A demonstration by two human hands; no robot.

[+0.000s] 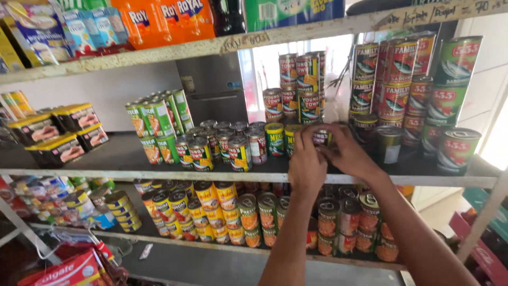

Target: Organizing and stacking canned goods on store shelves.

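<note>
Both my hands reach onto the middle shelf point(132, 172) of a shop rack. My left hand point(307, 161) and my right hand point(352, 153) close together around a small tin can with a red label point(321, 136), holding it among rows of other cans. Just left of it stand yellow and green cans point(275, 139). Behind it rise stacks of red-labelled cans point(296, 87). My forearms come up from the bottom of the view, crossing in front of the lower shelf.
Green-labelled cans point(159, 119) and flat dark tins with yellow lids point(55, 132) fill the shelf's left. Tall can stacks point(418, 85) stand at the right. The lower shelf holds more cans point(211, 212); the top shelf carries orange pouches point(164, 21). A metal rack post point(484, 217) slants at right.
</note>
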